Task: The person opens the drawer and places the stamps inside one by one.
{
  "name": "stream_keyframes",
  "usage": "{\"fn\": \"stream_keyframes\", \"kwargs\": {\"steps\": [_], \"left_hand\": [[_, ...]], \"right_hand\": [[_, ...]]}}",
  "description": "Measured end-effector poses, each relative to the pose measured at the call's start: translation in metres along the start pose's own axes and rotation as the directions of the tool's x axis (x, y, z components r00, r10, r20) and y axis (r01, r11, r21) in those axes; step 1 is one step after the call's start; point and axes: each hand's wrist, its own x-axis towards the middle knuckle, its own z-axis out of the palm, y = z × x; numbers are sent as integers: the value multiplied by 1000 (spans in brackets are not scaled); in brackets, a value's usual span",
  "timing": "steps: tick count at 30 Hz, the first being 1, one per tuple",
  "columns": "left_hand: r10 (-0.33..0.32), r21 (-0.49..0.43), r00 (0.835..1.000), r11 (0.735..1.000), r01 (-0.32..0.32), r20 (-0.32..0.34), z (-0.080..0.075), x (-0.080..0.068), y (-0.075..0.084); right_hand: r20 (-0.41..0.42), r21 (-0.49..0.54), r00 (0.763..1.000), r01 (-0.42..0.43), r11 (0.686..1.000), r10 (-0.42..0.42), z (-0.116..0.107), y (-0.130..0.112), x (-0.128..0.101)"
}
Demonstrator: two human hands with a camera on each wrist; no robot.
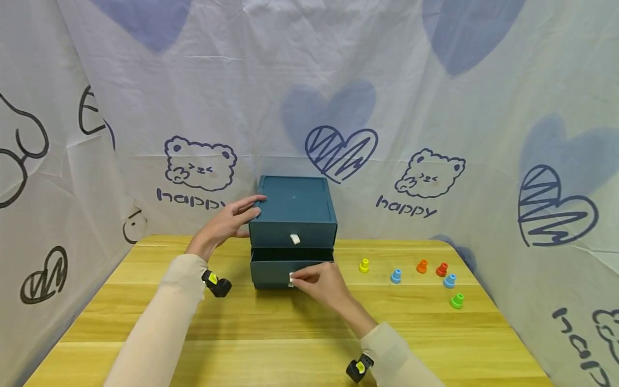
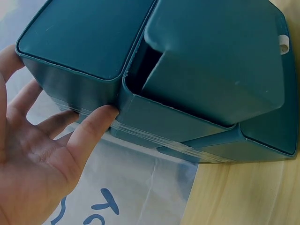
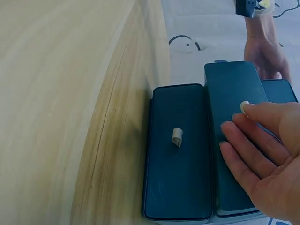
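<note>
A dark teal drawer cabinet (image 1: pixel 295 199) stands against the cloth backdrop. Its middle drawer (image 1: pixel 273 273) juts out from the front, showing a dark gap above its front panel. My right hand (image 1: pixel 325 284) pinches that drawer's white pull tab (image 3: pixel 244 107) between thumb and index finger, the other fingers extended beside the panel. Spread fingers of my left hand (image 1: pixel 223 223) rest against the cabinet's left side and top edge; the left wrist view shows the thumb (image 2: pixel 96 124) on the side wall. The upper drawer (image 1: pixel 271 235) and the bottom drawer (image 3: pixel 180 183) are pushed in.
To the right on the wooden table (image 1: pixel 411 333) stand several small coloured pegs, among them a yellow peg (image 1: pixel 364 265), a blue peg (image 1: pixel 396 276) and a green peg (image 1: pixel 456 301). Cloth walls (image 1: pixel 483 134) enclose the table's back and sides.
</note>
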Motion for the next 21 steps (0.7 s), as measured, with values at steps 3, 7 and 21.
{"fn": "stream_keyframes", "kwargs": {"steps": [3,7,21], "left_hand": [[-1,1,1000,1000,1,-1,0,0,0],[-2,4,1000,1000,2,-2,0,0,0],[-6,-10,1000,1000,6,-14,1,2,-1]], "right_hand": [[6,5,1000,-15,1000,14,0,-2,-4],[10,9,1000,-14,1000,14,0,-4,-9],[23,64,1000,8,998,-10,1,-12,-31]]}}
